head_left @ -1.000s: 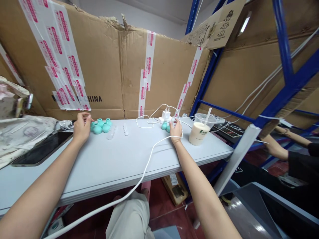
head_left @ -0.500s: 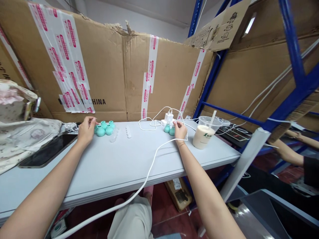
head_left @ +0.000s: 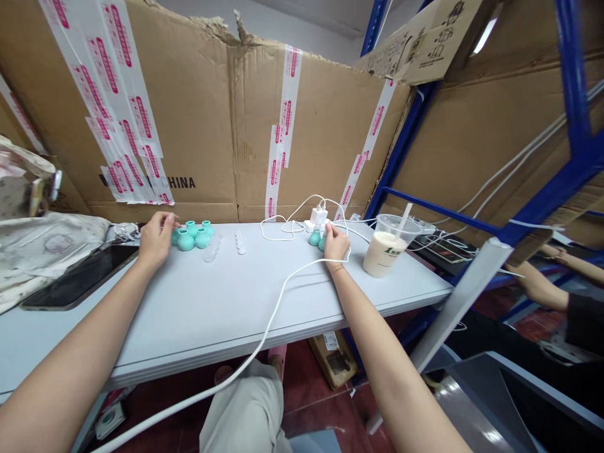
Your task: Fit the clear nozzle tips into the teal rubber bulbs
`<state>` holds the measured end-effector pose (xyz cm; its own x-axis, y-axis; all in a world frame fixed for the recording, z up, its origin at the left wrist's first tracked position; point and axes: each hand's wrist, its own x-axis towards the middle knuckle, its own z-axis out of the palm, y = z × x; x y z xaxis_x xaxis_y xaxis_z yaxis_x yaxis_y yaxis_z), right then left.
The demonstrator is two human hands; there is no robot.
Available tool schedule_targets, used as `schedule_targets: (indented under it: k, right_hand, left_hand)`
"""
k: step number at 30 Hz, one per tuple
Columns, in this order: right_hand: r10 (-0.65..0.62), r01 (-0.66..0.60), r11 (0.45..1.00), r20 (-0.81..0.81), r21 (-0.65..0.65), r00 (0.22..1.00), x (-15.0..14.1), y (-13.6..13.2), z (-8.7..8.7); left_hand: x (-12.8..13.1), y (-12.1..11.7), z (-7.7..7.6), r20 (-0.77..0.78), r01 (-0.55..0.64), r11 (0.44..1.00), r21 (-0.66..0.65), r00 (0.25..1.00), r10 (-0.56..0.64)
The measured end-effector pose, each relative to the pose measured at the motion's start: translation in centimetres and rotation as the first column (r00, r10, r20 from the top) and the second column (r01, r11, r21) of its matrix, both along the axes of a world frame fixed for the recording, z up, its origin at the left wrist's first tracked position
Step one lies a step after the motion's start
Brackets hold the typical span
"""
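On the left of the white table stands a tight group of small teal round-bellied bottles (head_left: 185,240) with short open necks. Right beside them, my left hand (head_left: 156,239) has its fingers bent and drawn together at the leftmost one; anything in them is hidden. Further right, my right hand (head_left: 336,244) closes its fingertips on a teal bottle (head_left: 322,243), which it partly covers. Another teal bottle (head_left: 314,236) touches it on the left. Two clear plastic strips with rounded bumps, one strip (head_left: 213,248) near the group and another strip (head_left: 240,243), lie on the tabletop.
A white charger (head_left: 318,217) with looped cable sits behind my right hand. A white cable (head_left: 271,318) crosses the table's front edge. A drink cup (head_left: 384,251) with straw stands at right; a dark phone (head_left: 80,277) lies at left. Cardboard (head_left: 202,126) walls the back.
The view has shifted slightly, so table and objects sit a little higher and more to the left. Both hands stay by the same teal bottles; my right hand covers them slightly differently.
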<state>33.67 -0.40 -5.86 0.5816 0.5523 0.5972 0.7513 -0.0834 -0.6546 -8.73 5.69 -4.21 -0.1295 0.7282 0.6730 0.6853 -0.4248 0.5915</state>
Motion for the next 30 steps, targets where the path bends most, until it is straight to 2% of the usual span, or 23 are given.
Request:
schedule_targets:
  k: [10,18,25,30]
  right_hand:
    - [0.036,-0.037,0.999,0.023,0.009,0.999,0.3,0.12,-0.19]
    - [0.013,-0.012,0.999,0.03,-0.043,0.999,0.04,-0.17,0.04]
    - [0.043,-0.046,0.997,-0.04,-0.065,0.998,-0.26,-0.44,0.22]
    - [0.117,-0.119,0.993,-0.104,-0.02,0.988,-0.34,-0.56,-0.04]
  left_hand:
    - [-0.18,0.06,0.0,0.02,-0.001,0.999,-0.049,1.0,0.002]
    - [0.15,-0.75,0.51,-0.01,0.01,0.997,-0.075,1.0,-0.011]
    - [0.13,-0.59,0.47,-0.004,0.025,0.995,-0.093,1.0,-0.025]
    - [0.06,-0.51,0.58,-0.002,0.038,0.996,-0.086,0.999,-0.039]
